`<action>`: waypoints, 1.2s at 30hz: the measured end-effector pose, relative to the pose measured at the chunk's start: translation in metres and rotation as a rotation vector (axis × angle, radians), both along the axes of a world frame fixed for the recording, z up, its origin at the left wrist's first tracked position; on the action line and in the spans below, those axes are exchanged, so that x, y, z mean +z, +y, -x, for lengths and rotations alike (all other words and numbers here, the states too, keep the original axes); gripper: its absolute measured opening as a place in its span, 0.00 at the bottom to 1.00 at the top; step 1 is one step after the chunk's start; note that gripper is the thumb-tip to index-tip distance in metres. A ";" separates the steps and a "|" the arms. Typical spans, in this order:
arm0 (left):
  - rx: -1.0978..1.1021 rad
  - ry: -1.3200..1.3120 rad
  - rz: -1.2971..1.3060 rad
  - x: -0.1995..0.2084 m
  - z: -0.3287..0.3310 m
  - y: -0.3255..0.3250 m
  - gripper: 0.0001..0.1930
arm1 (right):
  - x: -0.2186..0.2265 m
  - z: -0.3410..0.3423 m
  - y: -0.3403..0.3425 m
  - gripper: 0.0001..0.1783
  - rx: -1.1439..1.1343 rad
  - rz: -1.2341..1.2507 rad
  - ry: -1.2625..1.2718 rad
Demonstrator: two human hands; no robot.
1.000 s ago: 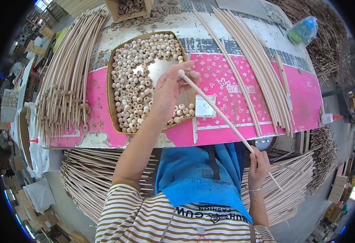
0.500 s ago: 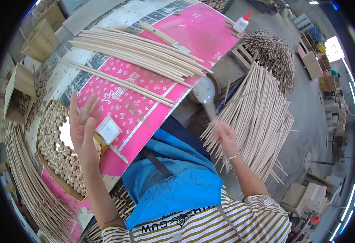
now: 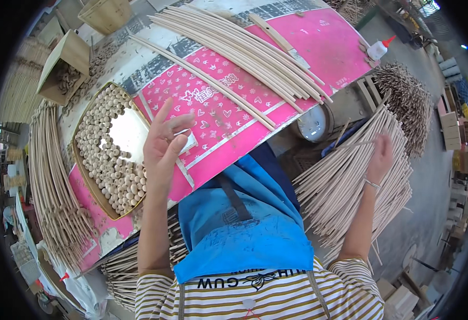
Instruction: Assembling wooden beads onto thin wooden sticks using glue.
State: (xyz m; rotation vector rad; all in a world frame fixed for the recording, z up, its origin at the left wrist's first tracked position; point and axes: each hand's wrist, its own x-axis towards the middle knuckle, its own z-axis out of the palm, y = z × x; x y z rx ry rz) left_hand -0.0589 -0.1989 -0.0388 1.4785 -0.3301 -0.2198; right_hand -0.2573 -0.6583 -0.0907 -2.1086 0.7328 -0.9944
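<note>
My left hand (image 3: 162,146) is raised over the pink sheet (image 3: 244,144), its fingers apart and nothing visible in them. Partly hidden behind those fingers is a small white square block (image 3: 190,142). Close by stands a gold-rimmed tray (image 3: 77,154) of small round wooden beads (image 3: 103,160). Above the bundle of long wooden rods (image 3: 346,181) on the right, my right hand (image 3: 382,154) is closed on a thin pale stick (image 3: 358,143) that points left. A round can (image 3: 313,124) with pale contents sits between the table edge and the bundle.
Several long rods (image 3: 239,58) and a separate pair (image 3: 207,82) lie across the table. A white red-tipped glue bottle (image 3: 379,49) stands at its far right corner. More knob-ended rods (image 3: 52,186) lie at the left, near an open wooden box (image 3: 66,69).
My right hand has moved right and up, away from the can, with the pale stick. My left hand stays raised, fingers apart. The whole view has shifted.
</note>
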 end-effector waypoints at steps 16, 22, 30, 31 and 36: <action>0.161 -0.158 -0.160 -0.017 0.027 0.066 0.42 | -0.031 -0.226 0.201 0.09 0.702 0.146 0.484; 0.220 -0.438 -0.365 -0.008 0.012 0.072 0.51 | 0.020 -0.226 0.202 0.12 0.966 -1.066 0.286; 0.234 -0.819 -0.490 -0.005 0.005 0.067 0.65 | 0.097 -0.230 0.303 0.12 1.331 -0.716 0.120; 0.234 -0.817 -0.491 -0.005 0.005 0.066 0.65 | 0.096 -0.231 0.308 0.13 1.353 -0.765 0.114; 0.224 -0.852 -0.513 -0.008 0.007 0.069 0.64 | 0.089 -0.229 0.323 0.14 1.434 -0.839 0.206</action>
